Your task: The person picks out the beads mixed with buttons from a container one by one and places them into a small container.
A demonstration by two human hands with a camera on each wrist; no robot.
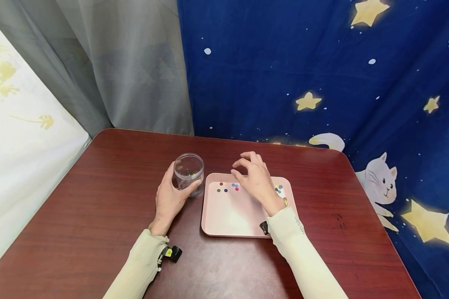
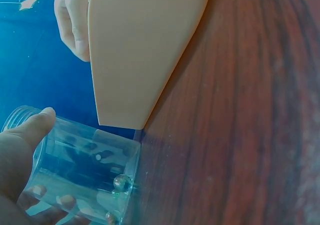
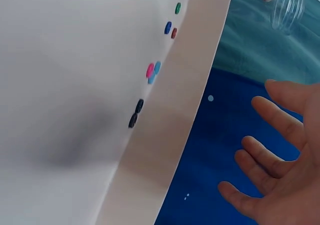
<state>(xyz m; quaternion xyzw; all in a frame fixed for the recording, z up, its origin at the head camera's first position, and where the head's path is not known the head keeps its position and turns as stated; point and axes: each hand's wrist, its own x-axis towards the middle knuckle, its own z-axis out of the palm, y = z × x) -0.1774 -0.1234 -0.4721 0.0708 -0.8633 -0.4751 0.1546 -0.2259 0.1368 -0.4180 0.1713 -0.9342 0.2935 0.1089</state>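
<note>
My left hand [image 1: 170, 200] grips a clear plastic jar [image 1: 188, 169] upright on the table, thumb and fingers round its side. A few small glassy round pieces [image 2: 121, 183] lie at the jar's bottom in the left wrist view. To the right of the jar is a shallow pink tray [image 1: 224, 218]. Along its far side lie several small coloured discs like buttons, among them a pink disc [image 3: 150, 70] and a green disc [image 3: 178, 8]. My right hand [image 1: 257, 177] hovers over the tray's far part, fingers spread and loosely bent, holding nothing.
Under the tray and jar is a dark red wooden table [image 1: 97, 216]. A blue star-patterned curtain [image 1: 247, 74] and a grey curtain [image 1: 134, 66] hang behind it. White cloth [image 1: 26, 137] hangs at the left. Each wrist wears a small black camera [image 1: 176, 253].
</note>
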